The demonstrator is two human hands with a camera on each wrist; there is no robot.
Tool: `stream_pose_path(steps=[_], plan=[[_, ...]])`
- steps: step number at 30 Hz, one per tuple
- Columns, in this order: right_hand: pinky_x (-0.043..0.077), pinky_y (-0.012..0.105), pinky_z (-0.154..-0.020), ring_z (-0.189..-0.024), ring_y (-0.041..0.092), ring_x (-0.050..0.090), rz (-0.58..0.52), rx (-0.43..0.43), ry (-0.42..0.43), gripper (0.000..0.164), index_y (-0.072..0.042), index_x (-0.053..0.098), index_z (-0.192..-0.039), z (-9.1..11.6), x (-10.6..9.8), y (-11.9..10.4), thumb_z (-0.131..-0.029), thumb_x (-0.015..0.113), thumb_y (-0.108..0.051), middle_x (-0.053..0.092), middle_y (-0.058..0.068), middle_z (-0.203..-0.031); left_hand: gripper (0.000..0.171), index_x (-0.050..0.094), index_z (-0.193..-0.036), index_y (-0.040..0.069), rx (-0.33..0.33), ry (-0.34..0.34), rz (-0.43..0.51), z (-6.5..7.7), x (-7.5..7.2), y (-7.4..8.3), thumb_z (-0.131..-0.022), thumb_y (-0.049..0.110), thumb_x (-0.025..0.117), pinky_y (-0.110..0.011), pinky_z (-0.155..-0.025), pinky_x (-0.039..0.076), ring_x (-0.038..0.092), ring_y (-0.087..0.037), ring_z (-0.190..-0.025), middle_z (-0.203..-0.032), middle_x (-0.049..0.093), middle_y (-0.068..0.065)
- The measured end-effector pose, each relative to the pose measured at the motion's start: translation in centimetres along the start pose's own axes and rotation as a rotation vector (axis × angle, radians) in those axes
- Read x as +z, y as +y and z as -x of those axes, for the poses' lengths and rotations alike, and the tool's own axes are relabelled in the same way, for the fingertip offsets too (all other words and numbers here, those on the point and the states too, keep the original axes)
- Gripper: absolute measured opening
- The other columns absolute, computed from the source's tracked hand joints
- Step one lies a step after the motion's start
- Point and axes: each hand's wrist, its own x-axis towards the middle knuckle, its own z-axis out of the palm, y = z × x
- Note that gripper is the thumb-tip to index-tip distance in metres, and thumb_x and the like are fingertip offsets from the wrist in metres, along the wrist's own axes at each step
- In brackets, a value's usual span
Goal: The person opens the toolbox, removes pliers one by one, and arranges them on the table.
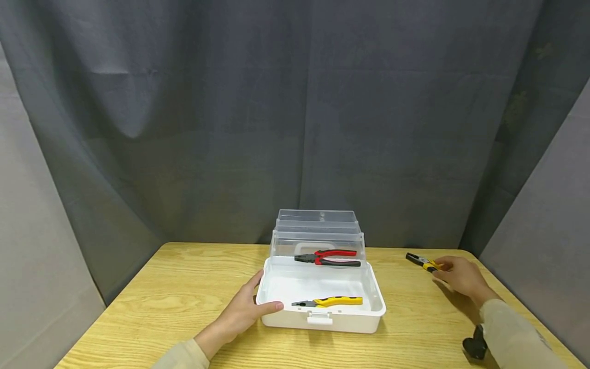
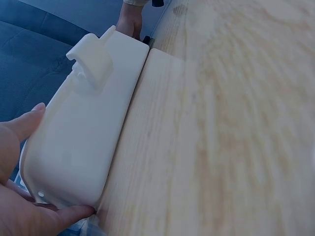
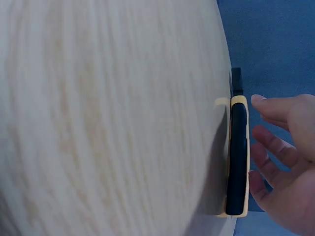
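Note:
A white toolbox (image 1: 278, 321) stands on the table with its clear lid (image 1: 318, 227) tipped back. My left hand (image 1: 237, 313) grips its front left corner, thumb on the front rim and fingers along the side. In the left wrist view a fingertip reaches the box's lower corner. Inside lie combination pliers with red and black handles (image 1: 318, 259) at the back and yellow-handled pliers (image 1: 338, 301) along the front. To the right, my right hand (image 1: 461, 277) is at a plier-like tool with yellow and black handles (image 3: 238, 157), its fingers loosely bent beside the handles.
The wooden table (image 1: 193, 279) extends to both sides of the box. Grey curtains (image 1: 295, 128) hang behind it and at the sides. A black device (image 1: 475, 342) sits at my right wrist, and the box's white front latch (image 1: 319, 319) sticks out.

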Motion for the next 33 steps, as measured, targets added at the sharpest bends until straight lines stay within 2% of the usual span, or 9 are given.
stream_pose_path(steps=[9, 15, 24, 33], plan=[[0.049, 0.064, -0.086, -0.109, 0.054, 0.057, -0.041, -0.021, 0.0, 0.05, 0.012, 0.058, -0.134, 0.0, -0.6, -1.1, -0.098, 0.072, -0.019, 0.063, 0.033, -0.118, 0.102, 0.013, -0.162, -0.006, -0.016, 0.014, -0.014, 0.0, 0.0, 0.0, -0.091, 0.018, 0.083, -0.042, -0.101, 0.051, 0.053, -0.042, -0.128, -0.164, 0.022, -0.028], [0.053, 0.061, -0.084, -0.106, 0.05, 0.061, -0.061, -0.074, 0.025, 0.046, 0.012, 0.06, -0.133, 0.0, -0.8, -1.5, -0.098, 0.073, -0.015, 0.065, 0.032, -0.117, 0.102, 0.014, -0.162, -0.006, -0.015, 0.019, -0.023, 0.0, -0.1, 0.0, -0.091, 0.019, 0.083, -0.042, -0.101, 0.05, 0.052, -0.042, -0.129, -0.164, 0.023, -0.027], [0.055, 0.056, -0.082, -0.104, 0.045, 0.064, -0.085, -0.11, 0.024, 0.051, 0.007, 0.061, -0.135, -0.2, -1.1, -2.8, -0.099, 0.073, -0.028, 0.066, 0.028, -0.118, 0.102, 0.014, -0.162, -0.005, -0.012, 0.014, -0.014, 0.0, 0.0, -0.1, -0.091, 0.019, 0.083, -0.042, -0.102, 0.05, 0.051, -0.042, -0.131, -0.164, 0.023, -0.026], [0.055, 0.056, -0.085, -0.108, 0.044, 0.063, -0.125, -0.126, -0.006, 0.052, 0.004, 0.059, -0.139, -0.2, -1.4, -4.4, -0.1, 0.071, -0.028, 0.063, 0.028, -0.126, 0.102, 0.015, -0.162, -0.005, -0.013, 0.017, -0.024, 0.1, 0.0, 0.0, -0.091, 0.02, 0.084, -0.044, -0.102, 0.05, 0.051, -0.043, -0.13, -0.164, 0.024, -0.027]])
